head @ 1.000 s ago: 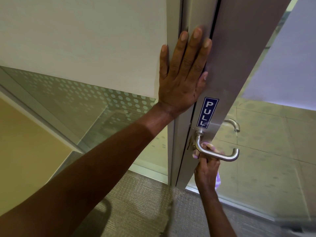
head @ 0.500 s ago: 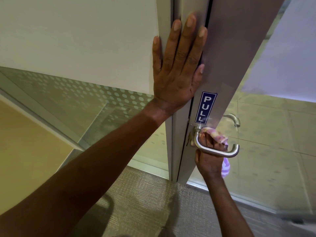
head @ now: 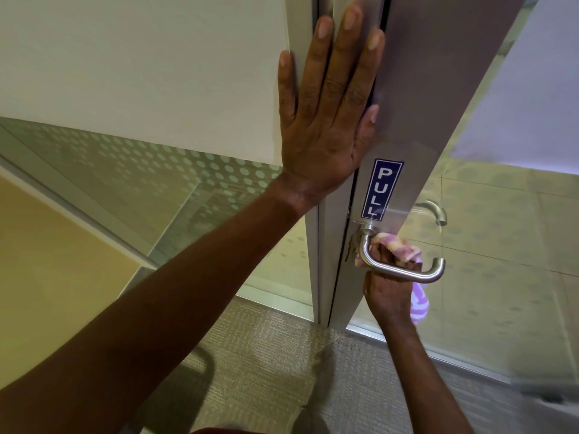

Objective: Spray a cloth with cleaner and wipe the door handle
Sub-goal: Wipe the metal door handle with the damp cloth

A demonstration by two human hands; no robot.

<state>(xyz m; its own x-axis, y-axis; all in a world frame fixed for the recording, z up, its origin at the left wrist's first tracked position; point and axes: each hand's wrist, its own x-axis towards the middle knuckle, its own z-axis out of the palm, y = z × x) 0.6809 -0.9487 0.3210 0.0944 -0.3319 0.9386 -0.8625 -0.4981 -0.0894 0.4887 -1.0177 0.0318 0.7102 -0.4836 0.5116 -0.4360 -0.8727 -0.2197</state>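
A brushed-steel lever door handle (head: 404, 272) juts from the grey metal door stile (head: 438, 98), just below a blue PULL sticker (head: 381, 188). My right hand (head: 388, 288) reaches up behind the lever, fingers closed around a pink and purple striped cloth (head: 396, 244) pressed against the handle near its base; a purple end of the cloth hangs below the hand. My left hand (head: 326, 114) lies flat, fingers spread, on the door's edge and frame above the sticker. No cleaner bottle is in view.
A second lever handle (head: 434, 209) shows through the glass on the door's far side. Frosted dotted glass panels (head: 131, 170) stand on the left, a white wall (head: 141, 64) above them. Grey carpet (head: 266, 364) covers the floor below; tiled floor lies beyond the door.
My right hand has slid the cloth up from under the lever to its top, near the base. My left hand stays flat on the door edge.
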